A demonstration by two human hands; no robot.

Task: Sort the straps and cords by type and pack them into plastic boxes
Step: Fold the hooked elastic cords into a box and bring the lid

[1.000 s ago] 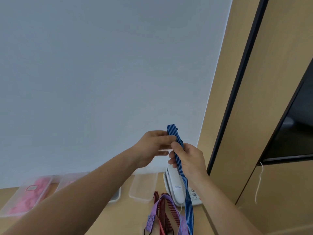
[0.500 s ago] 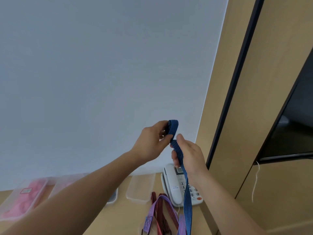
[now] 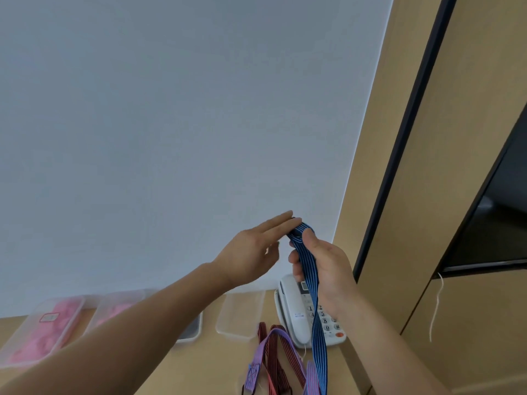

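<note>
Blue striped strap [image 3: 307, 263] hangs from my right hand [image 3: 330, 266], held up in front of a pale wall and above a wooden table [image 3: 199, 366]. My right thumb and curled fingers are clamped on it just below a fold at its top end. The long tail drops past a white desk phone [image 3: 295, 309] and out of the bottom of the view. My left hand [image 3: 248, 252] is flat with the fingers straight, and their tips seem to touch the fold.

On the table below, a purple strap [image 3: 274, 339] and a red striped strap [image 3: 281, 366] lie tangled together. Behind them stands a clear plastic box [image 3: 239, 316] that looks empty. Further left are two clear boxes [image 3: 42, 329] holding something pink, one partly hidden by my left forearm.

I judge this to be the folding step, doubling the blue strap into a bundle before packing. The next move calls for my left hand to catch the hanging tail and lift it for another fold. My right hand must keep its pinch firm so the loop does not slip.
</note>
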